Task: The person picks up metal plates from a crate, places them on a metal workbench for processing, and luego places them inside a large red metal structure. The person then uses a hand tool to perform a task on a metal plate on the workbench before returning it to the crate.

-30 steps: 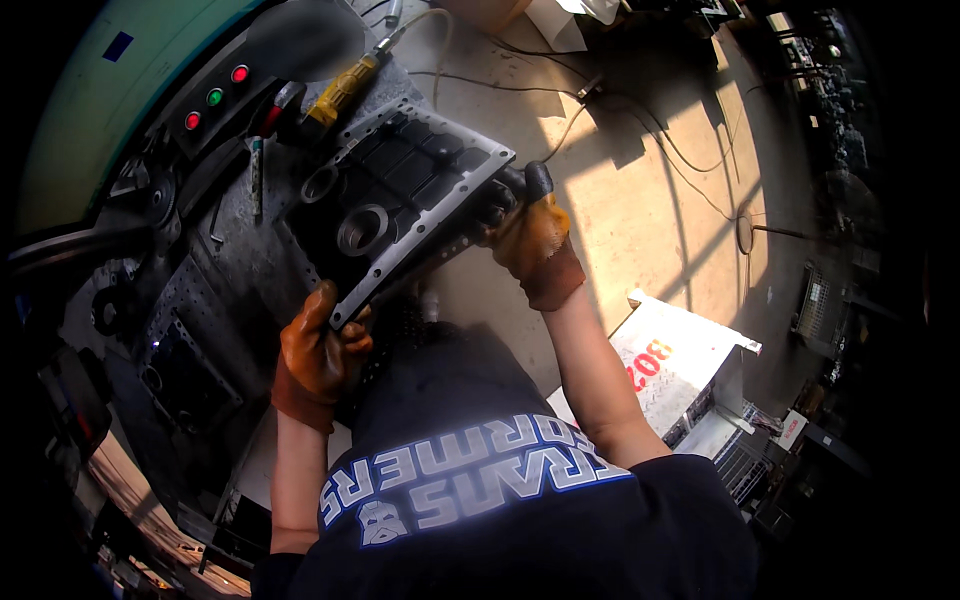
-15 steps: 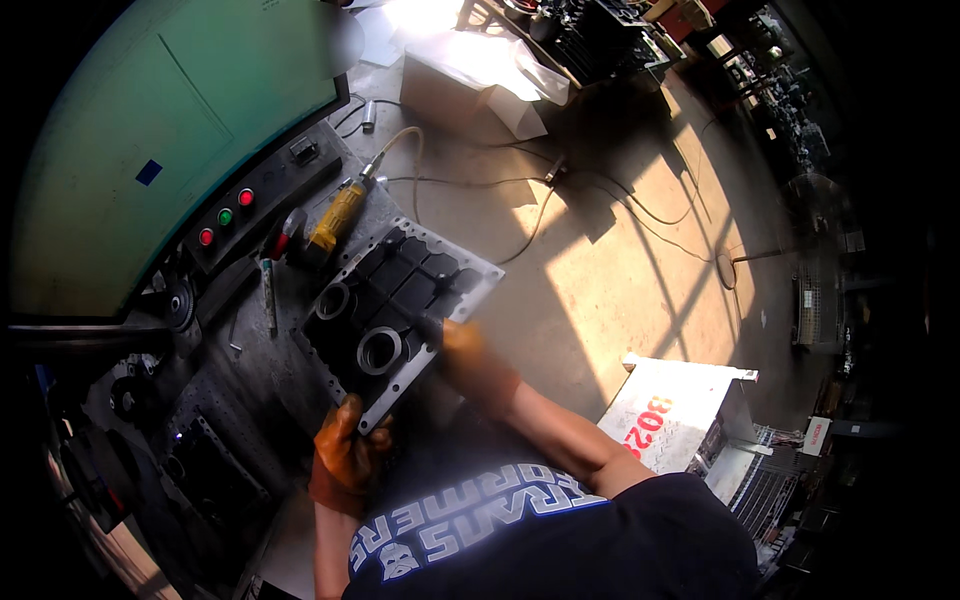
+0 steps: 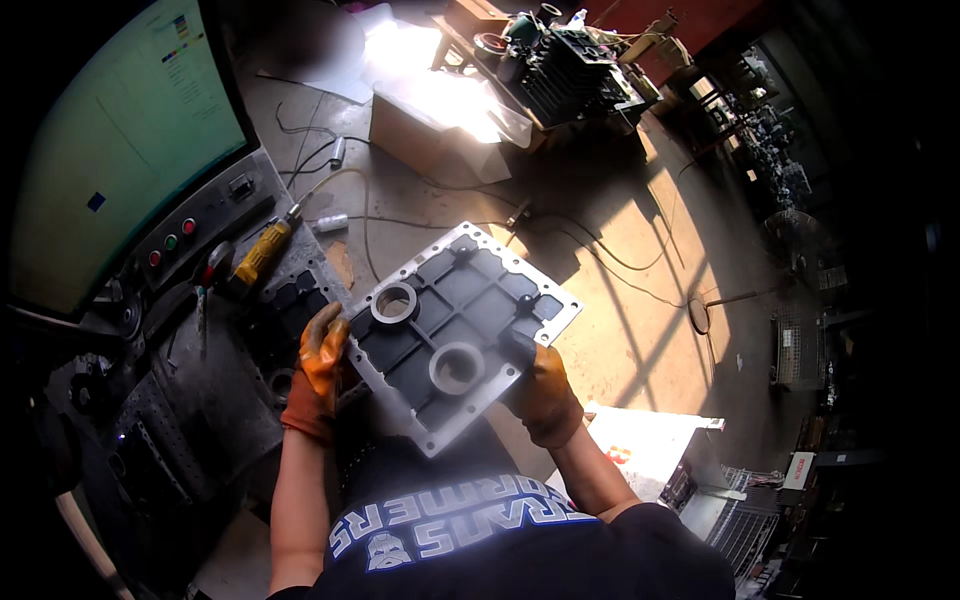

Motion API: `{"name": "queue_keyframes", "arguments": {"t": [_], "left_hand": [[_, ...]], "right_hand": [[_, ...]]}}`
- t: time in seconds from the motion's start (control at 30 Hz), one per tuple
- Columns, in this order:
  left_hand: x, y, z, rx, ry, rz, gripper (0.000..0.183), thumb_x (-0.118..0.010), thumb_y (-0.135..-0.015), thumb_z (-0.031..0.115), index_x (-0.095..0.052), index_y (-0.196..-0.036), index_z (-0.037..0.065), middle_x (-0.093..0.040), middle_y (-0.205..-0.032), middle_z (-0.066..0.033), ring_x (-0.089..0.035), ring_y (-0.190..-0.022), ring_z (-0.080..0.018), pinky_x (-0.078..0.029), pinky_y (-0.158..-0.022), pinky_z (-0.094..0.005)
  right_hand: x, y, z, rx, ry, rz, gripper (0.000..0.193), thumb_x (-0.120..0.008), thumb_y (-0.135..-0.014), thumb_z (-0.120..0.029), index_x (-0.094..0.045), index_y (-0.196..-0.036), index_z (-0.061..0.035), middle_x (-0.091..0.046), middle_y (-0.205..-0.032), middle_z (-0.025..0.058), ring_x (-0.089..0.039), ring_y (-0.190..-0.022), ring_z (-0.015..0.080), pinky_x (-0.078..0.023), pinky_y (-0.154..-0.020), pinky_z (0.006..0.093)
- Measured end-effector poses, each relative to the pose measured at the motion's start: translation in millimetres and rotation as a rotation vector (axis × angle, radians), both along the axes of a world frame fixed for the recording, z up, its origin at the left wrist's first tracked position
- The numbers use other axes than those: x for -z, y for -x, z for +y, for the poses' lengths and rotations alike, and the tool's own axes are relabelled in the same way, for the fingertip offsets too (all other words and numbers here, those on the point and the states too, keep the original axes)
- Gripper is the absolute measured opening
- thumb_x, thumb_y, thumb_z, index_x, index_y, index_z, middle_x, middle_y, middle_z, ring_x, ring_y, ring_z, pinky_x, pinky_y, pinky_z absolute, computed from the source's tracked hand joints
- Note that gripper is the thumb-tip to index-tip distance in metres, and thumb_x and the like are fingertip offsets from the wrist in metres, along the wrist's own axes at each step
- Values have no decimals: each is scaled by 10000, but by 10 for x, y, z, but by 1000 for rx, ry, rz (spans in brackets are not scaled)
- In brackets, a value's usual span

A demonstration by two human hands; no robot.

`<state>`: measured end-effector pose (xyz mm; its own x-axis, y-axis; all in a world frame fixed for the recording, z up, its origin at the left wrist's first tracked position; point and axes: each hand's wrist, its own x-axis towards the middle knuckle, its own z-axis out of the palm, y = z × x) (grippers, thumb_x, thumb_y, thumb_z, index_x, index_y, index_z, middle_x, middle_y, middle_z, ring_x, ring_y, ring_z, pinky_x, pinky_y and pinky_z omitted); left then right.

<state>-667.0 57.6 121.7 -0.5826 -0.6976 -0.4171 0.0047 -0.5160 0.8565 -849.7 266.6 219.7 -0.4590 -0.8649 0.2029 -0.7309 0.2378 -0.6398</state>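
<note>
A ribbed metal cover plate (image 3: pixel 480 290), dark inside with a pale machined rim and two round bosses, is tilted in front of my body. My left hand (image 3: pixel 322 362), in an orange work glove with dark fingertips, grips its left edge. On the right edge my right hand (image 3: pixel 545 385), gloved alike, is closed, its thumb hidden. Below and left of the held plate, a similar dark casting (image 3: pixel 290 312) lies on the metal bench (image 3: pixel 235 400), partly covered by my left hand and the plate.
A yellow power tool (image 3: pixel 263 252) with a hose rests at the bench's back, beside a control panel (image 3: pixel 205 215) under a large screen (image 3: pixel 120 150). Cables (image 3: pixel 620 255) cross the floor. A cardboard box (image 3: pixel 420 135) stands ahead; a white printed panel (image 3: pixel 640 440) is at my right.
The plate in my hands has moved right relative to the bench, showing the similar casting there. My left hand has shifted up its left edge. The view has turned, moving the screen leftward.
</note>
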Motion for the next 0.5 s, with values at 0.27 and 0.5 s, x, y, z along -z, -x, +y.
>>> {"name": "queue_keyframes", "arguments": {"t": [0.27,0.5], "left_hand": [[113,1771,648,506,-53,-3,426,-617,-882,432,-623,-1037,35,-605,-806,-4,-529,-600,-86,-392,-474,-223],[92,3159,1288,931,-113,74,496,-697,-813,352,-562,-1166,32,-645,-988,-77,-630,-853,-211,-523,-706,-298]], "right_hand": [[10,1227,1166,216,151,-431,257,-562,-855,-123,-566,-1090,-20,-605,-977,62,-580,-908,179,-470,-785,287],[-163,2353,2054,390,339,-534,193,-573,-800,80,-616,-977,18,-637,-887,94,-609,-801,189,-498,-709,282]]}}
